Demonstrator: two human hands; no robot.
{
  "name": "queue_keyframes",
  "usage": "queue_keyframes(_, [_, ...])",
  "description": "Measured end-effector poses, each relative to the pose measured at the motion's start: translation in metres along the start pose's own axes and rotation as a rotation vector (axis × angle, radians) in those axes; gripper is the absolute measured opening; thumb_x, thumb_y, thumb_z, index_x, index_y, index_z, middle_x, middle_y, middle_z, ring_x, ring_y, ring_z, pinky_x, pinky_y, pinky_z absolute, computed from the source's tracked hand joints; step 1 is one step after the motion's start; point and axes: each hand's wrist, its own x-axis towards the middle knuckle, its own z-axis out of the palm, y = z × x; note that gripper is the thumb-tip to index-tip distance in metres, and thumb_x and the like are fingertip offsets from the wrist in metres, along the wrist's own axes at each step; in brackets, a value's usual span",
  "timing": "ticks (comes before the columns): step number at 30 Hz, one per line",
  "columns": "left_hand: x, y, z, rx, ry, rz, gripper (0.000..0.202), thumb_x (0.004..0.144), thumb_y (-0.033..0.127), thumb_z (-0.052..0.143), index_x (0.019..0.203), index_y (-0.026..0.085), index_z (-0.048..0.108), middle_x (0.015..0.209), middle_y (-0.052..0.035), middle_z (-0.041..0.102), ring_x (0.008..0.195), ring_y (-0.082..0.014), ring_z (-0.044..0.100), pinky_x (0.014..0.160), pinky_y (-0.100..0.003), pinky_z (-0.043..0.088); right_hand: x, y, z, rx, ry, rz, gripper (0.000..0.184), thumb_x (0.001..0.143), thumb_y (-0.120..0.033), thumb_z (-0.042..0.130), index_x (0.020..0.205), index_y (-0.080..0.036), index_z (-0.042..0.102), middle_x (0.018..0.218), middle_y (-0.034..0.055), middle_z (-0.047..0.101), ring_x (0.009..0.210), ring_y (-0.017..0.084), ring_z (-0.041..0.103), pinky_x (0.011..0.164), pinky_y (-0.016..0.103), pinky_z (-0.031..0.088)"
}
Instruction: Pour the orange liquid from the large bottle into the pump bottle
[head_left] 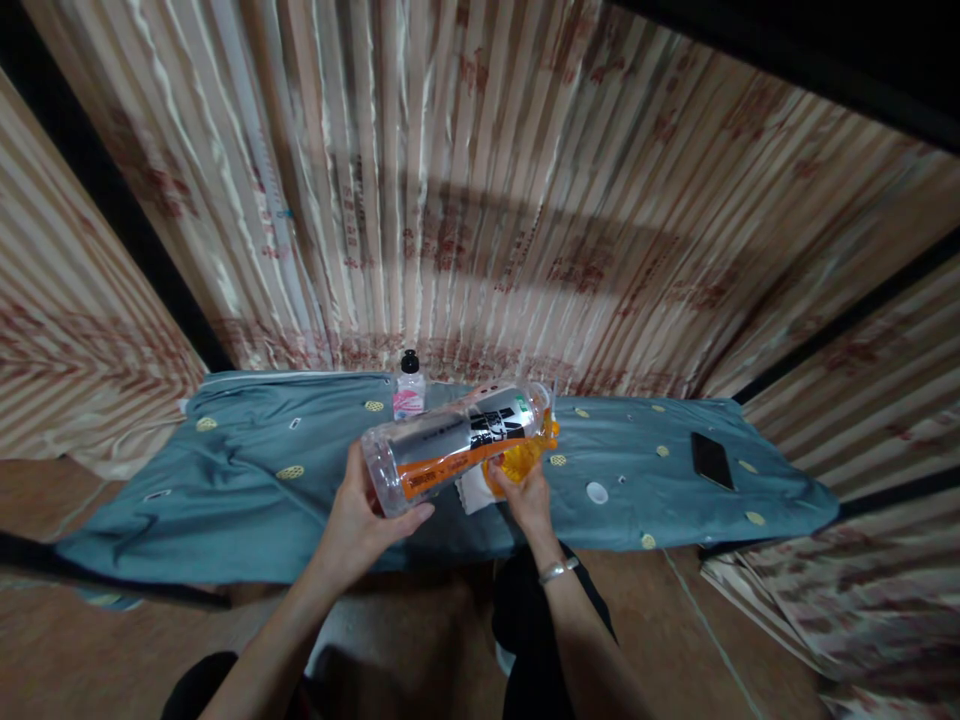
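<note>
My left hand is wrapped round the base of a large clear plastic bottle with a silver and orange label. The bottle is tipped almost flat, its neck end toward the right. Below that end, my right hand grips an orange-yellow see-through object, whose exact kind I cannot make out. The bottle's neck overlaps the orange object, so whether they touch is unclear. A piece of white cloth or paper lies beneath the hands. Behind the large bottle stands a small bottle with a black cap and pink label.
A blue-green patterned cloth covers the long, narrow surface. Toward its right end lies a dark phone, with a white round spot nearer the middle. Striped curtains and dark frame bars enclose the space.
</note>
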Motion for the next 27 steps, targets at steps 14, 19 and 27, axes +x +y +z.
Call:
queue_keyframes(14, [-0.0015,0.0007,-0.0039,0.081,0.0,0.032,0.085,0.066,0.045,0.102,0.134,0.027,0.056,0.133,-0.0096,0.077,0.122,-0.0362,0.081,0.104,-0.051,0.07,-0.0008,0.0025,-0.0003,-0.007,-0.01,-0.007,0.059,0.07,-0.057,0.084,0.116,-0.026,0.066,0.1,0.0112,0.086,0.102,0.039,0.085,0.087,0.049,0.068])
queue_keyframes(19, [-0.0015,0.0053,-0.0026,0.094,0.012,0.034,0.084,0.064,0.046,0.102,0.132,0.026,0.056,0.128,-0.0092,0.077,0.117,-0.0359,0.082,0.099,-0.05,0.071,-0.0013,0.0007,0.0003,0.004,-0.02,-0.008,0.065,0.071,-0.062,0.08,0.121,-0.023,0.064,0.11,0.0149,0.085,0.11,0.041,0.083,0.094,0.054,0.067])
queue_keyframes(27, [-0.0037,-0.0002,-0.0027,0.082,0.012,0.046,0.085,0.066,0.047,0.102,0.135,0.026,0.057,0.132,-0.0095,0.077,0.12,-0.0355,0.082,0.102,-0.05,0.071,-0.0006,0.0015,-0.0004,-0.016,-0.025,0.009,0.065,0.07,-0.063,0.082,0.119,-0.024,0.064,0.103,0.0131,0.085,0.108,0.04,0.083,0.091,0.05,0.067])
